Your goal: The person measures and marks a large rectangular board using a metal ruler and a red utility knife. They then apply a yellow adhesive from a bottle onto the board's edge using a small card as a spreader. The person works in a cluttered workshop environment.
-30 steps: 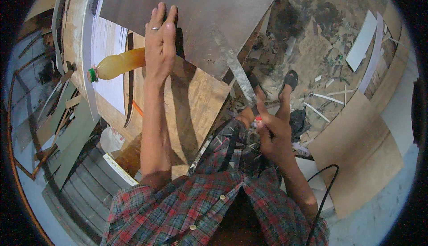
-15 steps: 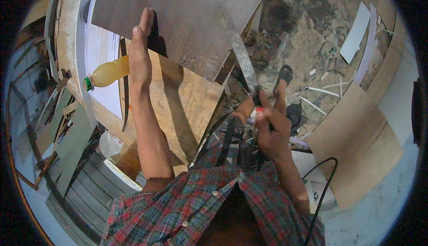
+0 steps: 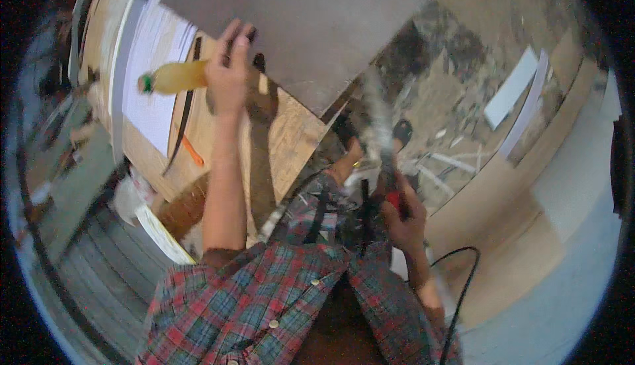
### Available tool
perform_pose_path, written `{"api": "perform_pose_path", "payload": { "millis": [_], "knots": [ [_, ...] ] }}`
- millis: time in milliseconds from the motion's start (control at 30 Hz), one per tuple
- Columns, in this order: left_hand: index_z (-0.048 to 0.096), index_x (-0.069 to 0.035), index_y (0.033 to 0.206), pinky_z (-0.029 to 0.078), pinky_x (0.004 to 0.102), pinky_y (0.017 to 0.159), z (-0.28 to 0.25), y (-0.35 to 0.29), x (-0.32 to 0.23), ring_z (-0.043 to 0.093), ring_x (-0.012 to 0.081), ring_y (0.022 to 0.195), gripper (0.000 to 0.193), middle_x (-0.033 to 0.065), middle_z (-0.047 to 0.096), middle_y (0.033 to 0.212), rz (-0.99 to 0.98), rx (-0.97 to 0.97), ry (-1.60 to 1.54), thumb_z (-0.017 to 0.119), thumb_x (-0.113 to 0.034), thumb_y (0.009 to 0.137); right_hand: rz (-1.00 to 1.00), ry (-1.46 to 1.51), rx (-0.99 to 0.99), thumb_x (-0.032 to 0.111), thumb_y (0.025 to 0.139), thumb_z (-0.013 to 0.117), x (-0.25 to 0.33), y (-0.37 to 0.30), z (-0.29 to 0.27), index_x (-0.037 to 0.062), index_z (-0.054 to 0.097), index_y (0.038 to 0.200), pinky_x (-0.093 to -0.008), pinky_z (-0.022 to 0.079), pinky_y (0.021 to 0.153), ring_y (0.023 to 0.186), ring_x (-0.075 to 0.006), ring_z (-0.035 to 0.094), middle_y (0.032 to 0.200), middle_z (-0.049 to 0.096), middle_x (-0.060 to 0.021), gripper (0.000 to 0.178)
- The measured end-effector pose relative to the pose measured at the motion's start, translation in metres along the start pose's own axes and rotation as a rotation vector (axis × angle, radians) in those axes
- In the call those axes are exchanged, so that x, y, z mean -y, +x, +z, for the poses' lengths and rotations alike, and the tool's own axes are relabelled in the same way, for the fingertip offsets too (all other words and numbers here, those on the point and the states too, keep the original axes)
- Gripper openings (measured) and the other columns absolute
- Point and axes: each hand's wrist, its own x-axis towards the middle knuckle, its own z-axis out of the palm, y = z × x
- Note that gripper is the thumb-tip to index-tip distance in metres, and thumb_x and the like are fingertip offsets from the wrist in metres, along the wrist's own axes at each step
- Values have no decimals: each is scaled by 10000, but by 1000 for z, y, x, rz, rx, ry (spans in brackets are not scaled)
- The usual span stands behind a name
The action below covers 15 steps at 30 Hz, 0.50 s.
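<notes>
My right hand (image 3: pixel 405 216) is closed round the red-coloured handle of a hand saw (image 3: pixel 380 117). Its long metal blade, smeared by motion, slants up and away near the edge of a dark brown board (image 3: pixel 284 41). My left hand (image 3: pixel 229 77) has its fingers stretched out by the board's left edge; whether they touch it I cannot tell. Beside that hand is a clear bottle (image 3: pixel 178 77) of yellowish liquid with a green cap, its lower end hidden behind the hand. Under the board lies a lighter wooden sheet (image 3: pixel 291 137).
White sheets (image 3: pixel 149 100), a thin dark curved strip (image 3: pixel 180 133) and a small orange object (image 3: pixel 193 152) lie at left. White offcuts (image 3: pixel 512 87) and scraps litter the floor at right, near a large tan panel (image 3: pixel 489 206). A black cable (image 3: pixel 473 279) hangs by my right arm.
The whole view has shifted, with the board now higher. My left hand has turned so its fingers show more spread. My right hand has moved nearer my body with the saw.
</notes>
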Motion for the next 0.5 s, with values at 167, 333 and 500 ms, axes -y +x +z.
{"api": "perform_pose_path", "payload": {
  "millis": [167, 333, 500],
  "knots": [
    [550, 33, 1370, 493, 330, 952, 69, -142, 19, 617, 208, 1159, 410, 178, 656, 1251, -426, -254, -264, 560, -114, 987, 229, 154, -223, 49, 910, 615, 17, -39, -86, 31, 400, 1519, -289, 506, 571, 624, -141, 576, 856, 627, -54, 646],
    [420, 25, 1485, 478, 315, 951, 105, -208, 3, 592, 292, 1229, 529, 230, 511, 1439, -258, -143, -461, 478, 2, 960, 131, 84, -313, 59, 930, 598, 41, -30, -83, 62, 374, 1539, -255, 389, 423, 498, -81, 455, 715, 515, 10, 650],
    [393, 26, 1497, 482, 325, 955, 113, -208, 2, 550, 303, 1289, 545, 235, 475, 1476, -145, -172, -400, 480, -22, 962, 93, -128, -116, 56, 934, 618, 70, -23, -85, 60, 428, 1515, -236, 438, 552, 614, -71, 493, 795, 564, 3, 611]
  ]
}}
